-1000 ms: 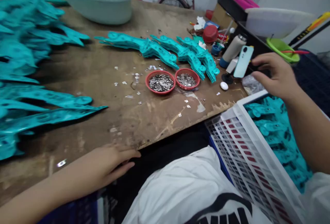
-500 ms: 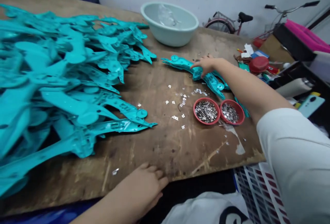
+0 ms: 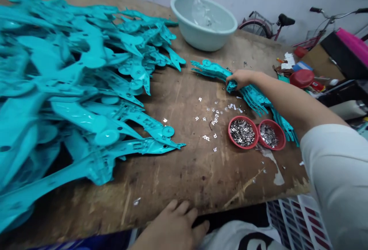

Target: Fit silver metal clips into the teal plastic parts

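Note:
My right hand (image 3: 240, 79) reaches across the table, its fingers wrapped round the middle of a stack of long turquoise plastic parts (image 3: 211, 69). The stack's slotted ends fan out to both sides of the hand. More turquoise parts (image 3: 284, 123) lie under and beyond my forearm. My left hand (image 3: 176, 225) rests at the table's near edge with fingers stretched out and nothing in them. Small metal clips (image 3: 206, 138) lie scattered between the hands. Two red bowls of small metal pieces, a left bowl (image 3: 229, 135) and a right bowl (image 3: 283, 142), stand below my right forearm.
A large heap of turquoise parts (image 3: 94, 69) covers the table's left side. A pale green basin (image 3: 201, 37) with a clear plastic bag stands at the back. Boxes and clutter (image 3: 324, 56) crowd the right. A white crate (image 3: 299, 219) sits below the near edge.
My right hand has closed round the turquoise stack, which now shows its layered edges, where before the fingers were spread over it. The whole view has shifted a little. My left hand's fingers are straighter.

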The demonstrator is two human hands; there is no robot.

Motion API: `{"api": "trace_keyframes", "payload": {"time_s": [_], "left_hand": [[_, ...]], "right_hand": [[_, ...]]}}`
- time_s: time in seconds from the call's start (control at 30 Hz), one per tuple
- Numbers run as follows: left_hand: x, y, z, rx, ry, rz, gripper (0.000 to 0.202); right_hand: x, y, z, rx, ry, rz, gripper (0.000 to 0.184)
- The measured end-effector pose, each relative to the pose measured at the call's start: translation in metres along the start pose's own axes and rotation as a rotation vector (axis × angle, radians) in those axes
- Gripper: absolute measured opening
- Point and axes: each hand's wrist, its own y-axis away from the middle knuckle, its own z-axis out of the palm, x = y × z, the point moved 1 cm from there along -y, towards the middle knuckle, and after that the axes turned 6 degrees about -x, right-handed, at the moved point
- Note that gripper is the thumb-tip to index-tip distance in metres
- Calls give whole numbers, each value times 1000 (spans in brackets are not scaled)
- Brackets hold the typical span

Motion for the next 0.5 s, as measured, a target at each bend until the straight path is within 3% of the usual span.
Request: {"api": "trace_keyframes", "payload": {"time_s": [0.13,0.27,0.33,0.4,0.5], "left_hand": [[0,2,-8,-30,-23,-130,65],[7,8,-23,53,-59,-123,71],[12,12,-30,74,-78,-112,76],[13,14,-34,62,-103,-124,81],[2,13,-29,43,-213,-211,80]], "right_hand": [[23,33,-44,195,-39,96,64],[40,111,-101,401,-32,94,64],[24,173,-127,420,17,62,60],[-9,245,-142,394,73,65,58],[-66,358,-139,328,107,192,64]]}}
